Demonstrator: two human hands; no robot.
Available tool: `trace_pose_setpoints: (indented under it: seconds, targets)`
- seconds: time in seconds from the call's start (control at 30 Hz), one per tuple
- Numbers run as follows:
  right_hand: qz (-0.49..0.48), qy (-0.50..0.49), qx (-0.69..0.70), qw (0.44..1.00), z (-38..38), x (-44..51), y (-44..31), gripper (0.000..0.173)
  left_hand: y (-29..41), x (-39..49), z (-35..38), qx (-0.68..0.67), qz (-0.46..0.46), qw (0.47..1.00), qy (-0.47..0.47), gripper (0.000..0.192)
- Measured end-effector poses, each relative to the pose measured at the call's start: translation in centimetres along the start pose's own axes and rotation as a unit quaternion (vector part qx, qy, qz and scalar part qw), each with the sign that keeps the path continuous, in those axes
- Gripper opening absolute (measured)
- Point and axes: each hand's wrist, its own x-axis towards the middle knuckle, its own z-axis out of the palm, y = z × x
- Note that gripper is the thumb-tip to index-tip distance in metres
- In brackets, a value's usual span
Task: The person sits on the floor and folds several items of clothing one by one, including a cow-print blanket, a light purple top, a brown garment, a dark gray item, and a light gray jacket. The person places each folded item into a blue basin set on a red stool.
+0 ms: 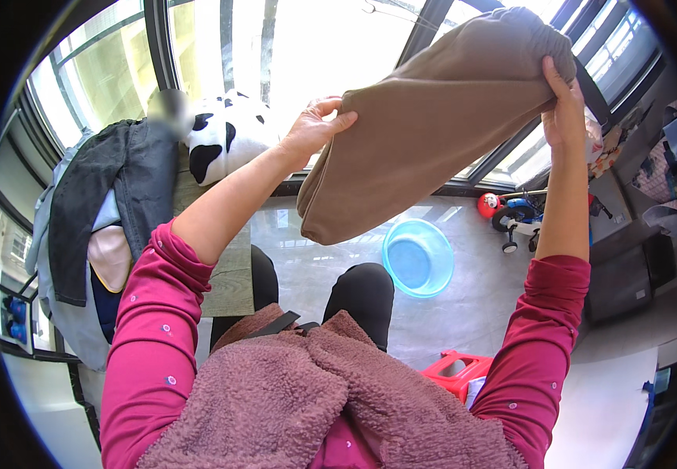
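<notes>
Brown fabric trousers with an elastic waistband (426,135) are held up in the air, stretched between both hands in front of the windows. My left hand (321,126) pinches an edge of the cloth at its left side between thumb and fingers. At the upper right, my right hand (564,105) grips the gathered elastic part. The cloth looks folded lengthwise and its lower left end hangs free. Below it on the grey floor stands a light blue plastic basin (417,258).
Dark grey trousers (89,193) lie over other clothes on the left, beside a wooden bench or table top (230,287). A black-and-white plush item (227,138) sits behind. On the right are a child's bicycle (517,217) and a red ball-like toy (489,205); a red plastic stool (458,372) stands lower right.
</notes>
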Motion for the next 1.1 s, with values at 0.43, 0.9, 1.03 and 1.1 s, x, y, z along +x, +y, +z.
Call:
trace_pose_setpoints:
  seconds: [0.43, 0.9, 1.03, 1.1]
  targets:
    - [-0.036, 0.131, 0.029, 0.99, 0.5, -12.5, -9.2, 0.061, -4.0, -7.3, -1.5, -0.387, -0.076, 0.832, -0.391, 0.043]
    - [0.268, -0.134, 0.025, 0.954, 1.1, -20.2, 5.5, 0.051, -11.0, -24.2, 11.1, -0.121, -0.283, 0.802, -0.513, 0.049]
    - [0.468, -0.166, -0.104, 0.862, 6.3, -22.8, 20.8, 0.063, -10.9, -24.1, 11.4, -0.121, -0.294, 0.801, -0.507, 0.049]
    - [0.346, -0.281, -0.412, 0.794, 7.5, -27.7, 26.2, 0.074, -10.8, -24.2, 11.4, -0.12, -0.298, 0.801, -0.505, 0.048]
